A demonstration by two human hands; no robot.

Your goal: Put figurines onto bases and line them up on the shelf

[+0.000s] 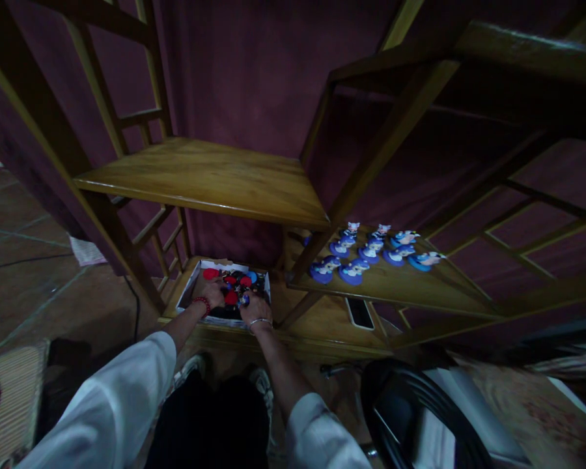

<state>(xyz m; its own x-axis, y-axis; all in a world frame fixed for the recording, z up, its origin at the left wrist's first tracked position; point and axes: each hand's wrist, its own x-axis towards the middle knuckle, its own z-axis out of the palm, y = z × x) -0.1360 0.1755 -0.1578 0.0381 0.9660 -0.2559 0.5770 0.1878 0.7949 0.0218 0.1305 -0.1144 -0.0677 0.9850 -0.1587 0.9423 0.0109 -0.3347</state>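
A shallow white cardboard box (184,294) sits on the lowest shelf, with small figurines on red, blue and dark bases lying mixed inside it. My left hand (213,294), with a red bead bracelet at the wrist, reaches into the box from its left part. Its fingertips are among red-based figurines (211,274), and dim light hides whether they grip one. My right hand (256,310), wearing a pale bangle, is at the box's front right. Its fingers are closed around a small blue-and-white figurine (245,300), only partly visible.
Several figurines on purple and blue bases (354,271) stand in rows on the shelf to the right. A phone (360,313) lies on the lower board. An upper wooden shelf (215,179) overhangs the box. At lower right is a black chair (410,404).
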